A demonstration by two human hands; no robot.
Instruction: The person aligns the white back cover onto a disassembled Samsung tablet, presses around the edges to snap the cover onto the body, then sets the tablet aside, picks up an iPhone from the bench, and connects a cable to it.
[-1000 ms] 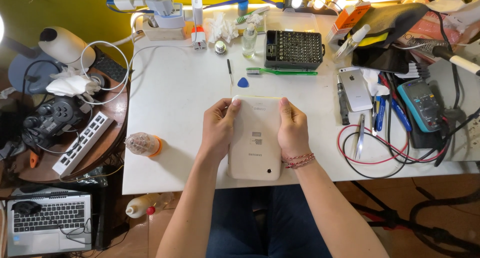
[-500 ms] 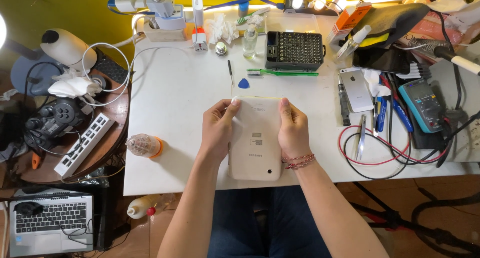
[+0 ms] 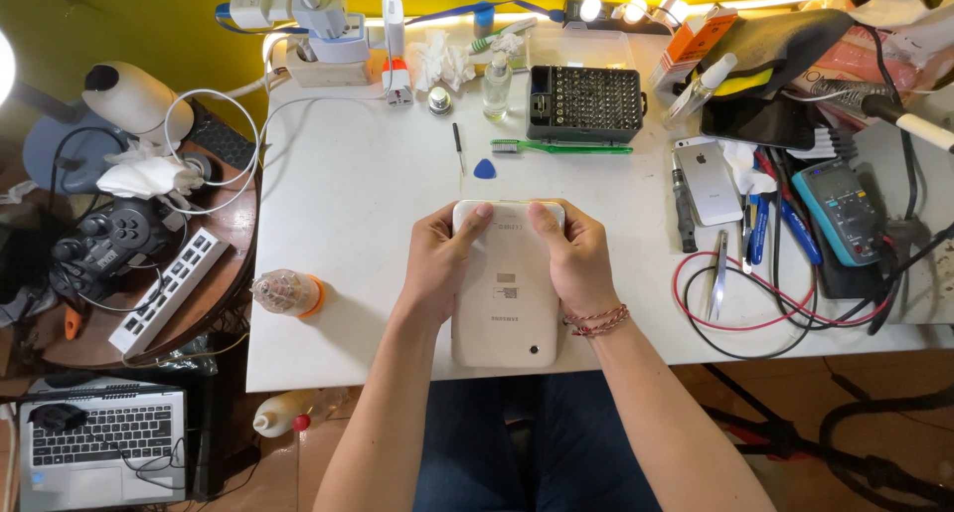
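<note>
1. Tablet [image 3: 507, 293], cream-white and lying back-up, sits at the middle of the tabletop's [image 3: 348, 234] near edge, its long axis running straight away from the seated person, its near end overhanging that edge slightly.
2. Left hand [image 3: 437, 263] is curled closed over the tablet's far left corner, thumb pressed onto the top edge; right hand [image 3: 576, 258] mirrors it on the far right corner, a beaded bracelet at the wrist.
3. Both hands sit equally close, flanking the far end; the near end lies free.
4. Blue pick [image 3: 484, 169] rests just beyond the tablet's far edge, with a green toothbrush [image 3: 561, 147] and a black bit case [image 3: 584, 102] farther back.
</note>
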